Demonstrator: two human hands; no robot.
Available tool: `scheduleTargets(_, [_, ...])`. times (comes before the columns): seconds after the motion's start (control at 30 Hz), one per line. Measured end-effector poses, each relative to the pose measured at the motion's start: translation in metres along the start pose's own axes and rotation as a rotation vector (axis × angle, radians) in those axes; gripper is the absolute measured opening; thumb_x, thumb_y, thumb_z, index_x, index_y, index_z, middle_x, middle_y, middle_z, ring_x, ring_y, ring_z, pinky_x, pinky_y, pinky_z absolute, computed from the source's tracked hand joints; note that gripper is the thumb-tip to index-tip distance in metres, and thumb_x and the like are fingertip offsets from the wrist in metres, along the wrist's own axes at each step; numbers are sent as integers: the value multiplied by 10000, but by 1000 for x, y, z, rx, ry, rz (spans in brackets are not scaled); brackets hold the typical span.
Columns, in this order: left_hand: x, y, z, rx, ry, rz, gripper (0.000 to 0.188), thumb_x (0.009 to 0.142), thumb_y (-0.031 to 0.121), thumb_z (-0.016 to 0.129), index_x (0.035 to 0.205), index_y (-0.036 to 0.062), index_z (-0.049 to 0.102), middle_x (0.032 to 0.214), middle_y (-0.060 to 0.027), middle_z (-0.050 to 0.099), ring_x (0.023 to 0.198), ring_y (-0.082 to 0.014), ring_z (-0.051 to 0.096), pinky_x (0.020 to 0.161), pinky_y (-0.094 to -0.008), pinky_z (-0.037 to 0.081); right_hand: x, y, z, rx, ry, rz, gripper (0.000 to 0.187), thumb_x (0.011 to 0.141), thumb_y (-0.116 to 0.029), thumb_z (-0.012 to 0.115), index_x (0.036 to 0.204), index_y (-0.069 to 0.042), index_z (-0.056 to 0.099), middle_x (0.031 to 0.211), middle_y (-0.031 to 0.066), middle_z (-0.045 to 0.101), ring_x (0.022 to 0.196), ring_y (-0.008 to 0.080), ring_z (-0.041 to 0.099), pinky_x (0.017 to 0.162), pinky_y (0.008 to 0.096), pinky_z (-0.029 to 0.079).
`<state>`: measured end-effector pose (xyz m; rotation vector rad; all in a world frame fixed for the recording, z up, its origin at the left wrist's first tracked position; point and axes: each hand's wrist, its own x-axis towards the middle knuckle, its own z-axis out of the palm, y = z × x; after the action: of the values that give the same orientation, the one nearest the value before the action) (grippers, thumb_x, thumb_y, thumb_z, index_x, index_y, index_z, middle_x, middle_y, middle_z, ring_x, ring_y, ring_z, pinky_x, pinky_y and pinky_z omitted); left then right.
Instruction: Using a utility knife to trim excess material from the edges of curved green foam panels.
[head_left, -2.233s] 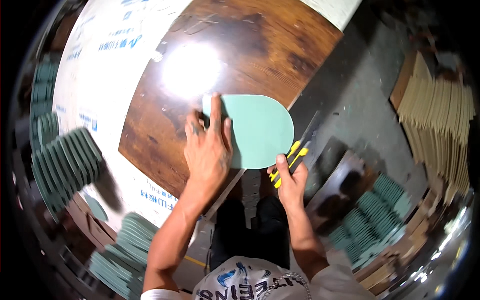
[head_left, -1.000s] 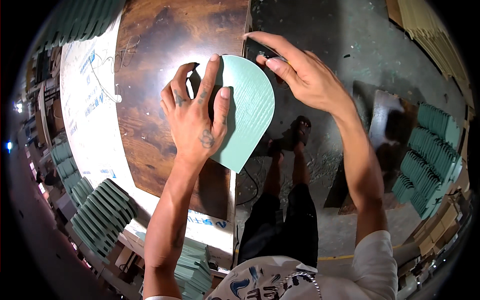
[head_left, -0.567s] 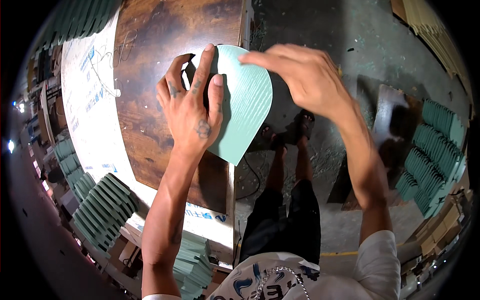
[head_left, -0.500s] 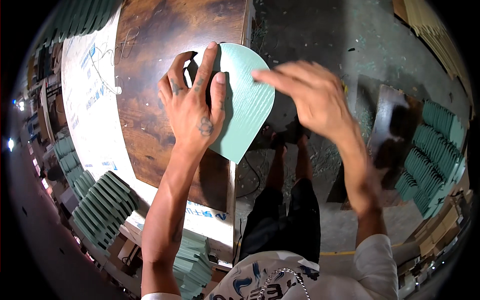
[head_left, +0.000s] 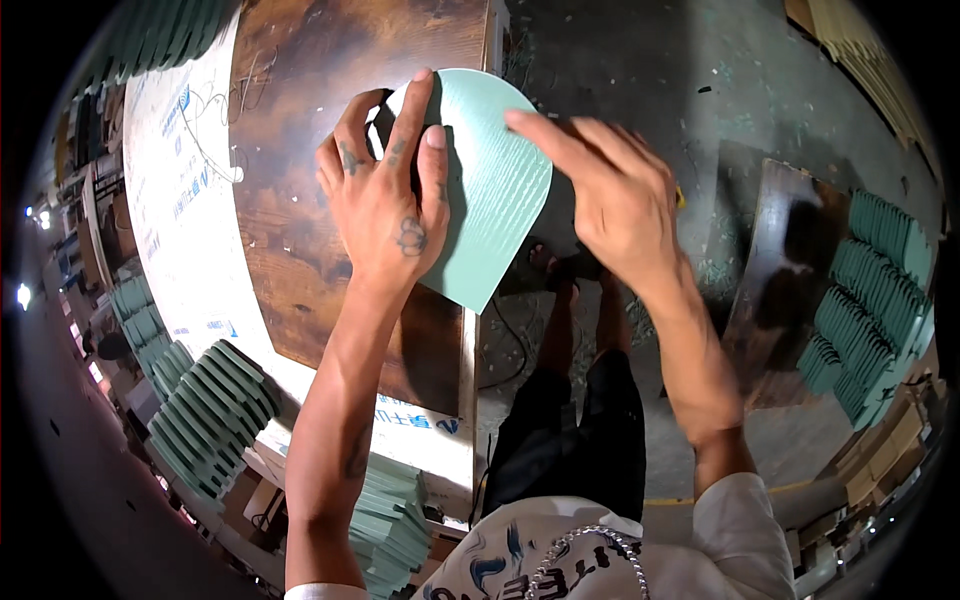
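Observation:
A pale green teardrop-shaped sheet (head_left: 490,190) with a streaky, shiny surface lies on the dark brown wood-grain board (head_left: 300,270), its right side and lower point overhanging the edge. My left hand (head_left: 385,200) rests on its left part, fingers spread and pressing down. At the sheet's upper right rim is my right hand (head_left: 625,205), index finger stretched along the edge and the other fingers bent. A bit of yellow shows at the outer side of that hand, seemingly something held in the palm; its shape is hidden.
Stacks of similar green pieces stand at the lower left (head_left: 210,420), below the bench (head_left: 385,520) and on a brown board (head_left: 775,290) at the right. Green scraps litter the grey floor (head_left: 600,60). A thin cord (head_left: 205,140) lies on the white bench top (head_left: 165,200).
The sheet and my left hand sit slightly higher in the picture. My right hand, blurred before, has turned, its fingertip now at the upper right rim.

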<state>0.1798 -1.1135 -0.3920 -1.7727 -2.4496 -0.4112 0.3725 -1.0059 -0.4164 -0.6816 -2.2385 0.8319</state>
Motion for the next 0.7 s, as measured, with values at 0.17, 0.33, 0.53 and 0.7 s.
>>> scheduleTargets(0.17, [0, 4, 1, 3, -10, -9, 414, 1059, 360, 457, 1437, 256, 591, 1324, -133, 541, 1161, -316, 473, 1048, -474, 332, -78, -56, 15, 1, -77, 51, 585, 858, 45, 640, 1360, -256, 649, 971, 31, 641, 793, 187, 625, 711, 356, 514])
scheduleTargets(0.33, [-1, -1, 2, -11, -11, -4, 388, 1038, 317, 511, 1411, 291, 613, 1323, -128, 529, 1135, -339, 472, 1015, -481, 367, -64, -43, 25, 189, 165, 213, 632, 848, 107, 614, 1397, -206, 631, 930, 58, 657, 758, 204, 611, 705, 359, 514])
scheduleTargets(0.53, [-2, -1, 5, -18, 56, 21, 375, 1031, 304, 523, 1390, 284, 633, 1295, -144, 548, 1128, -343, 483, 1003, -481, 376, -53, -31, 38, 122, 268, 139, 562, 862, 91, 603, 1354, -171, 670, 877, 43, 657, 714, 190, 550, 636, 337, 444])
scheduleTargets(0.7, [-3, -3, 4, -31, 61, 7, 373, 1018, 287, 551, 1379, 266, 641, 1274, -164, 551, 1112, -346, 490, 989, -483, 385, -128, -95, 53, 160, -7, 60, 482, 958, -36, 564, 1370, -268, 660, 936, 17, 600, 786, 151, 563, 739, 354, 463])
